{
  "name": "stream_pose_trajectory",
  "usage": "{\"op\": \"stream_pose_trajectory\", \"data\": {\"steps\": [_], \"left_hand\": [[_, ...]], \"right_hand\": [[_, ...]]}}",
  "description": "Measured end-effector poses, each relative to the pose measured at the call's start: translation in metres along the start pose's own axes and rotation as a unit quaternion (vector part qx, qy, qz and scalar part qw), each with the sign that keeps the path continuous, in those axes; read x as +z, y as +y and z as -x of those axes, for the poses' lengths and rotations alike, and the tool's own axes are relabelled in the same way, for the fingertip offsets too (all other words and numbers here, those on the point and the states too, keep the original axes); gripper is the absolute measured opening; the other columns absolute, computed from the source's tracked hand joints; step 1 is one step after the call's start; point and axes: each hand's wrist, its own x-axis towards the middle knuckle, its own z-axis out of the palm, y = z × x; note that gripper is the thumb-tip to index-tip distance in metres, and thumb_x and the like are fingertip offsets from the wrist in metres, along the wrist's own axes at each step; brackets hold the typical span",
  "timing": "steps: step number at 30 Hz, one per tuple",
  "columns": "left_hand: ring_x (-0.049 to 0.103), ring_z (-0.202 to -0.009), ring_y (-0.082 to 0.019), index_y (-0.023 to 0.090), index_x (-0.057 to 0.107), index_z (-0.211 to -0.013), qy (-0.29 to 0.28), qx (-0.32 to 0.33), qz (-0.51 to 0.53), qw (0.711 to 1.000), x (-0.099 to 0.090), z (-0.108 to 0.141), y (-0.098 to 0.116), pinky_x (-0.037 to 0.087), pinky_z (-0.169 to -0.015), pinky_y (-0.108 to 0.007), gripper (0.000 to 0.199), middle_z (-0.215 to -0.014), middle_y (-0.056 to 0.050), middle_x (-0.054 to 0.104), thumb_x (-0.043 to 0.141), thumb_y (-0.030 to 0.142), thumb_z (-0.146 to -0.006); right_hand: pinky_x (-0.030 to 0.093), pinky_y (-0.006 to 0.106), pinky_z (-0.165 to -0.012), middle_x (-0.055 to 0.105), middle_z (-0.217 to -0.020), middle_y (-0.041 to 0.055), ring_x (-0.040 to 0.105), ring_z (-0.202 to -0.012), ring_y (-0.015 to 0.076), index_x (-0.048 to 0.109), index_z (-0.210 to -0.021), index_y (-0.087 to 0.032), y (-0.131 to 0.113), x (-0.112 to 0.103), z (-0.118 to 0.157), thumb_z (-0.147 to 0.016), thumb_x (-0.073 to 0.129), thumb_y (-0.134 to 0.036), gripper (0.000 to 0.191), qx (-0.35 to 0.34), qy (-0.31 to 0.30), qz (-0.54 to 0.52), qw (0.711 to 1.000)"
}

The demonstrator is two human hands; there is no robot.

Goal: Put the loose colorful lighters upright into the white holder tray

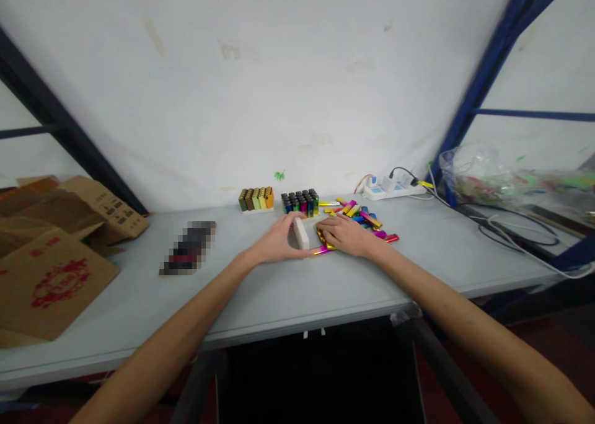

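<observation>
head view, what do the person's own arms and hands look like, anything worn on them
The bare, ungloved left hand and bare, ungloved right hand join slender, uncovered forearms that taper towards the wrists. No sleeve, watch or bracelet shows on the left forearm or right forearm, and no marking stands out. Fingernails and any rings are too small to tell.

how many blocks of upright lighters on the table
2: the green and yellow block near the wall, and the dark-topped block right of it, partly behind the left hand.
</observation>
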Motion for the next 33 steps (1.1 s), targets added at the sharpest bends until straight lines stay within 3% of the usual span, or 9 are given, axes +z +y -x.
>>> {"op": "stream_pose_trajectory", "data": {"steps": [6, 11, 15, 23, 33], "left_hand": [[0.050, -0.137, -0.033, 0.027, 0.044, -0.146, 0.011, 0.007, -0.003, 1.000, 0.015, -0.005, 0.003, 0.040, -0.119, -0.049, 0.096, -0.147, -0.012, 0.050, 0.086, 0.062, -0.067], [0.041, -0.145, -0.032, 0.027, 0.036, -0.153, 0.028, 0.011, -0.007, 1.000, 0.032, -0.011, 0.006, 0.036, -0.122, -0.048, 0.100, -0.151, -0.014, 0.045, 0.081, 0.066, -0.073], [0.044, -0.144, -0.032, 0.026, 0.037, -0.153, 0.027, 0.011, -0.013, 0.999, 0.028, -0.008, 0.005, 0.036, -0.122, -0.047, 0.099, -0.151, -0.014, 0.046, 0.081, 0.065, -0.073], [0.046, -0.142, -0.033, 0.027, 0.037, -0.153, 0.016, -0.010, -0.025, 0.999, 0.008, 0.000, 0.000, 0.036, -0.121, -0.049, 0.101, -0.153, -0.013, 0.046, 0.081, 0.067, -0.071], [0.045, -0.141, -0.034, 0.029, 0.034, -0.153, 0.018, -0.012, -0.030, 0.999, 0.029, -0.004, 0.016, 0.036, -0.120, -0.049, 0.098, -0.149, -0.013, 0.044, 0.078, 0.067, -0.075]], "right_hand": [[0.044, 0.043, -0.107, 0.071, -0.125, 0.0152, 0.065, -0.115, 0.0246, 0.067, -0.123, -0.014, -0.003, -0.002, -0.005, -0.105, 0.041, -0.021, 0.033, -0.005, 0.031, -0.034, 0.999], [0.041, 0.049, -0.112, 0.068, -0.127, 0.0196, 0.061, -0.122, 0.0294, 0.069, -0.117, -0.010, -0.012, 0.004, -0.005, -0.104, 0.045, -0.022, 0.030, -0.013, 0.003, -0.001, 1.000], [0.032, 0.055, -0.119, 0.063, -0.139, 0.0185, 0.050, -0.137, 0.0297, 0.069, -0.122, -0.012, -0.009, 0.011, 0.000, -0.106, 0.041, -0.026, 0.034, -0.022, -0.002, 0.034, 0.999], [0.033, 0.053, -0.119, 0.063, -0.139, 0.0172, 0.051, -0.137, 0.0261, 0.064, -0.132, -0.014, 0.005, 0.012, 0.001, -0.108, 0.039, -0.027, 0.037, -0.016, 0.006, 0.023, 1.000], [0.028, 0.061, -0.120, 0.056, -0.145, 0.0213, 0.041, -0.144, 0.0338, 0.069, -0.126, -0.013, -0.002, 0.020, -0.001, -0.102, 0.054, -0.032, 0.034, -0.029, -0.032, 0.021, 0.999]]}}
